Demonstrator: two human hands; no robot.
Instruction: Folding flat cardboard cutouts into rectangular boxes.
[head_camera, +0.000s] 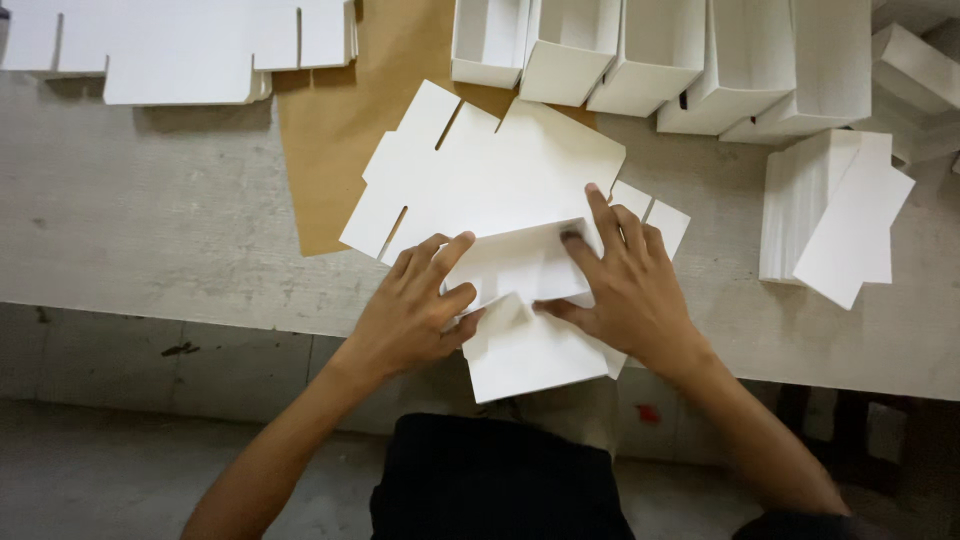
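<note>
While both hands press on a flat white cardboard box blank, the left hand has its grip partly closed, thumb and fingers pinching a folded flap at the blank's near edge. The right hand lies spread, fingers flattening the same fold. The blank rests on a pale tabletop, partly over a brown paper sheet. Beyond stand folded white boxes; a stack of white blanks sits to the right, more flat blanks far left.
</note>
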